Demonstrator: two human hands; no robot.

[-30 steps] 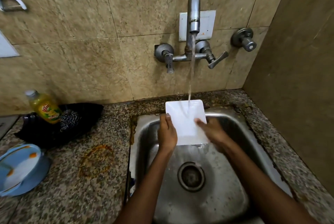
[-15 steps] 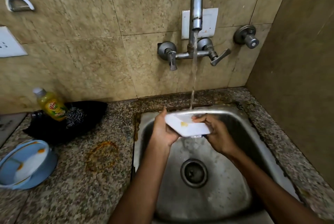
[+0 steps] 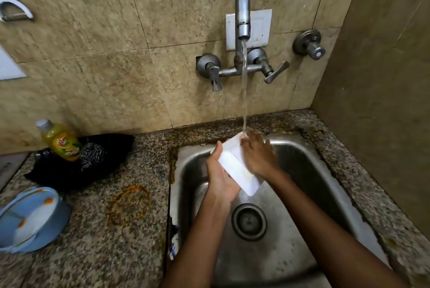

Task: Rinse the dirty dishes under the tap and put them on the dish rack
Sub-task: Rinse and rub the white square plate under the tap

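The left hand [image 3: 221,178] gripped the white square plate [image 3: 237,166] from its nine-o'clock edge, tilted over the sink [image 3: 302,166]; the right hand [image 3: 258,155], fingers flat, pressed its face beneath the tap [image 3: 242,20], at twelve o'clock.

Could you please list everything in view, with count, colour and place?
plate: one, white, square, held tilted over the sink under the stream
tap: one, grey metal, on the wall, water running
valve: one, grey metal, on the wall right of the tap
switch plate: one, white, on the wall behind the tap
sink: one, steel, set in the counter
drain: one, dark, in the sink floor
counter: one, speckled granite, around the sink
bottle: one, yellow, far left of the counter
scrubber: one, dark wire, beside the bottle
bowl: one, blue, left edge of the counter
left hand: grips the plate's left edge
right hand: lies on the plate's face, fingers straight
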